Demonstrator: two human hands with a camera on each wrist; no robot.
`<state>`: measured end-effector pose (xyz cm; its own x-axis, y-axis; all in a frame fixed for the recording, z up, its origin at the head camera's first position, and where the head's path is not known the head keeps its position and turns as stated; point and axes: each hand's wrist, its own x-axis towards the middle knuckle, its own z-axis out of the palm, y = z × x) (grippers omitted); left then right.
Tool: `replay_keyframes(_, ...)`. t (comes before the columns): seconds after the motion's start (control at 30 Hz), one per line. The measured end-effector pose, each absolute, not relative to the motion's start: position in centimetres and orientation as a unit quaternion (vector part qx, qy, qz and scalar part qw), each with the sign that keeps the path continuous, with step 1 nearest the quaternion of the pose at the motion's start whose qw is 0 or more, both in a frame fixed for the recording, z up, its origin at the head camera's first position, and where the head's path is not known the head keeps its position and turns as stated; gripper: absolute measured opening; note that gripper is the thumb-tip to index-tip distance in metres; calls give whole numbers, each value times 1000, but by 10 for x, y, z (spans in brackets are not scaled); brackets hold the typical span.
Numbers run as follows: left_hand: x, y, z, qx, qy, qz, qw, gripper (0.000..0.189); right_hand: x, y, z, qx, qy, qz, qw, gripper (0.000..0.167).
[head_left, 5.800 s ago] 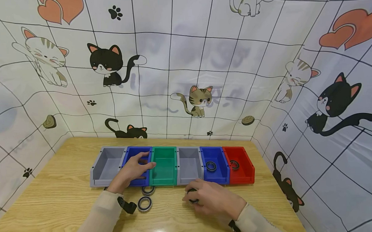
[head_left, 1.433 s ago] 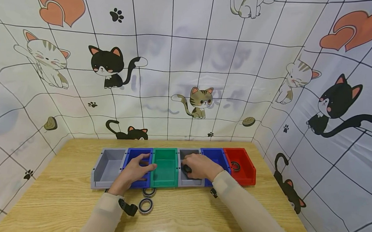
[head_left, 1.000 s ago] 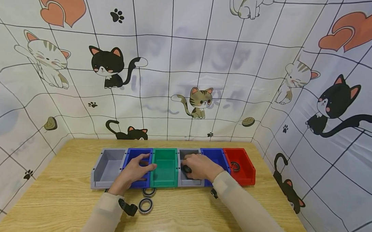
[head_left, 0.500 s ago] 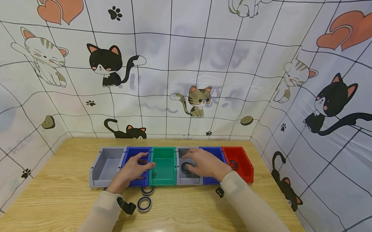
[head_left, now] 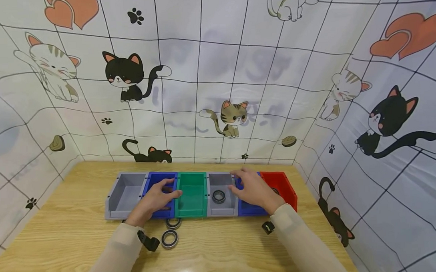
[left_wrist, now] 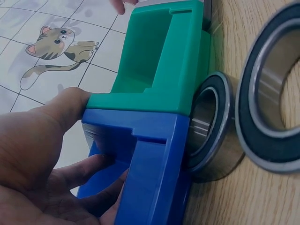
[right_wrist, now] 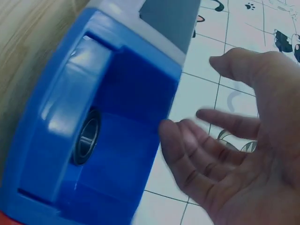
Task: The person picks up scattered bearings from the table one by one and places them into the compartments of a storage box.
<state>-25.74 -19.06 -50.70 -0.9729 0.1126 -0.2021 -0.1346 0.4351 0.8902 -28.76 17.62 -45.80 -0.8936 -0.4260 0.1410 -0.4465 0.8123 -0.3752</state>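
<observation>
My left hand rests at the left blue bin, fingers loosely bent inside it and thumb on the rim beside the green bin. Nothing shows in its grasp. My right hand hovers over the right blue bin, fingers apart and holding nothing. A ball bearing lies flat in the right grey bin. Another bearing sits in the right blue bin, hidden by my hand in the head view. A bearing in the red bin is partly covered.
Before the bins, one bearing lies on the wooden table; a second bearing is close against the bin fronts. The left grey bin ends the row. A cat-patterned cloth hangs behind and at the sides.
My right hand brought a bearing from the table into the right grey bin, let it go, then drew up and right over the blue bin. The left hand stayed put.
</observation>
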Motion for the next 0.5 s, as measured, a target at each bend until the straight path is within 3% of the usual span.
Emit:
replay_keyframes(0.2, -257, -192, -506, -8, 838, 533, 117, 86, -292, 181, -467, 160, -964, 214, 3, 70)
replay_keyframes(0.5, -255, -189, -503, -4, 837, 536, 108, 83, -299, 185, -473, 91, -915, 377, -113, 72)
